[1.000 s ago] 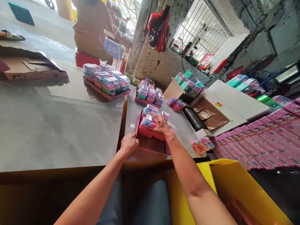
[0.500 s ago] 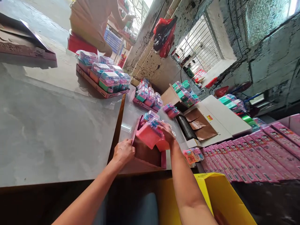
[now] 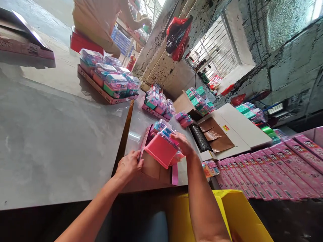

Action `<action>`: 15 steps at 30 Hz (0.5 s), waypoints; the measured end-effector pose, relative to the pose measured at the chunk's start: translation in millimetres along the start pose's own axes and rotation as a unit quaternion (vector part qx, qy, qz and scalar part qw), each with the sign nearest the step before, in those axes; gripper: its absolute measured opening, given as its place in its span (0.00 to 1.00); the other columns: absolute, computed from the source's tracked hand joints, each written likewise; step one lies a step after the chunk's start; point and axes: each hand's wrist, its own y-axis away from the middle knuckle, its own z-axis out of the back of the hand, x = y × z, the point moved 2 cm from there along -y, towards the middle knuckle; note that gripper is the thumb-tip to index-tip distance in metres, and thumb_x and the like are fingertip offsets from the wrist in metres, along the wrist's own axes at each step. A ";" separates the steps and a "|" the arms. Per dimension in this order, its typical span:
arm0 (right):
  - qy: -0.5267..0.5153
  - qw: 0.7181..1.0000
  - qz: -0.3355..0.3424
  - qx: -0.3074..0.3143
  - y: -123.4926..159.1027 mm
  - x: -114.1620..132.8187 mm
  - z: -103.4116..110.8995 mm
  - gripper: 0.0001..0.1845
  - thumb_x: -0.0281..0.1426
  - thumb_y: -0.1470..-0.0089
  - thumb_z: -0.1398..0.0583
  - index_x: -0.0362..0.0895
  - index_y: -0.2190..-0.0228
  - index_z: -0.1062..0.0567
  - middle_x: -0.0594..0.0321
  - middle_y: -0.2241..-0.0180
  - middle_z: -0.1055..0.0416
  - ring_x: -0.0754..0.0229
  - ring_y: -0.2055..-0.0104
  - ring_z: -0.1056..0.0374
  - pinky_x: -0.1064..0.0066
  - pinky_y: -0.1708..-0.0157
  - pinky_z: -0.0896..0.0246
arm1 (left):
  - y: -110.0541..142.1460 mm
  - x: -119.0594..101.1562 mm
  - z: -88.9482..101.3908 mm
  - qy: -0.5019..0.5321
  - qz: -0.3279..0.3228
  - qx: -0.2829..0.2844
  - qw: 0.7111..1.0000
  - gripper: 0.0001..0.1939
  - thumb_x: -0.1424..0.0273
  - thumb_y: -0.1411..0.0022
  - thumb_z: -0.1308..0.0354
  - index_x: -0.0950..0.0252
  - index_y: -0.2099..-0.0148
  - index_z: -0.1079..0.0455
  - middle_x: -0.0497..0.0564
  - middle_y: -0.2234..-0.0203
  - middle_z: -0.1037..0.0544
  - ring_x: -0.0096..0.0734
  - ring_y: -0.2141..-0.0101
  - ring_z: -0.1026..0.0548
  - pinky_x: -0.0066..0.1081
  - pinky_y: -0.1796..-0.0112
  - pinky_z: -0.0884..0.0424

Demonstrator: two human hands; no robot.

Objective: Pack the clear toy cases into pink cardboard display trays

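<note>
My left hand [image 3: 129,165] is closed on the near left wall of an open pink cardboard display box [image 3: 156,169], whose brown inside shows. My right hand [image 3: 183,144] grips a pink plastic case [image 3: 162,150] with a clear lid and small colourful contents. The case is tilted over the box, with its pink base turned towards me. Behind it, another clear-lidded case [image 3: 159,125] sits at the far end of the box. The fingertips of my right hand are partly hidden by the case.
A filled tray of cases [image 3: 108,97] stands at the back left, and a second filled tray [image 3: 155,111] is beyond my box. Flat pink cartons [image 3: 264,168] line the right side. A yellow bin [image 3: 242,215] stands below the table edge. A person [image 3: 93,23] works in the background.
The pink case has moved slightly towards me and turned, so more of its base faces me. My left hand stays at the box wall, a little lower in view.
</note>
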 end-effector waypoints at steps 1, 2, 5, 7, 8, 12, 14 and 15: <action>0.004 1.000 -0.012 0.012 3.9 5.6 1.6 0.25 0.51 0.50 0.37 0.43 0.62 0.22 0.59 0.64 0.25 0.53 0.58 0.32 0.64 0.58 0.38 | 3.5 1.6 2.4 0.073 -0.012 -0.023 0.997 0.21 0.62 0.34 0.53 0.63 0.44 0.29 0.55 0.56 0.25 0.39 0.60 0.23 0.36 0.57 0.29; 0.008 0.999 -0.024 0.025 8.0 10.9 3.6 0.24 0.51 0.50 0.37 0.43 0.62 0.22 0.60 0.64 0.25 0.53 0.59 0.32 0.65 0.58 0.38 | 8.4 2.2 5.4 0.151 -0.026 -0.054 0.987 0.23 0.61 0.33 0.54 0.63 0.42 0.31 0.55 0.54 0.26 0.38 0.58 0.23 0.36 0.56 0.28; 0.023 0.996 -0.056 0.060 20.0 24.2 10.3 0.23 0.50 0.50 0.37 0.43 0.65 0.22 0.62 0.66 0.26 0.56 0.62 0.33 0.68 0.62 0.40 | 28.9 -7.2 13.7 0.338 -0.036 -0.111 0.934 0.26 0.55 0.31 0.56 0.63 0.41 0.30 0.56 0.48 0.27 0.39 0.50 0.26 0.35 0.51 0.28; 0.028 0.992 -0.085 0.084 27.3 31.0 13.9 0.23 0.51 0.50 0.37 0.42 0.67 0.23 0.62 0.67 0.27 0.58 0.64 0.34 0.70 0.66 0.42 | 43.1 -24.4 15.7 0.425 -0.018 -0.069 0.902 0.29 0.51 0.32 0.54 0.63 0.40 0.30 0.56 0.45 0.27 0.42 0.47 0.27 0.37 0.49 0.28; 0.029 0.989 -0.103 0.097 31.2 33.8 15.2 0.23 0.51 0.50 0.36 0.42 0.68 0.23 0.62 0.68 0.27 0.59 0.65 0.35 0.70 0.67 0.42 | 49.4 -35.2 15.6 0.467 -0.010 -0.028 0.884 0.31 0.49 0.33 0.53 0.63 0.39 0.31 0.57 0.44 0.27 0.44 0.46 0.28 0.38 0.48 0.28; 0.050 0.974 -0.164 0.147 53.0 39.5 19.6 0.24 0.52 0.50 0.36 0.42 0.68 0.23 0.63 0.69 0.28 0.61 0.68 0.36 0.73 0.70 0.43 | 67.5 -73.1 7.0 0.600 0.016 0.150 0.786 0.34 0.50 0.36 0.46 0.62 0.34 0.36 0.56 0.42 0.27 0.45 0.45 0.27 0.38 0.49 0.27; 0.070 0.968 -0.189 0.151 69.2 36.9 23.6 0.25 0.53 0.50 0.36 0.42 0.66 0.23 0.62 0.69 0.28 0.61 0.69 0.36 0.73 0.72 0.44 | 73.6 -81.4 -2.6 0.624 0.051 0.202 0.753 0.34 0.53 0.39 0.42 0.60 0.34 0.36 0.56 0.44 0.26 0.45 0.46 0.27 0.39 0.50 0.26; 0.074 0.965 -0.201 0.150 78.3 34.1 26.0 0.26 0.53 0.49 0.37 0.41 0.64 0.23 0.62 0.68 0.28 0.61 0.68 0.36 0.74 0.72 0.44 | 76.3 -83.4 -8.1 0.628 0.066 0.218 0.744 0.34 0.54 0.41 0.41 0.60 0.34 0.36 0.55 0.45 0.25 0.45 0.46 0.26 0.39 0.51 0.26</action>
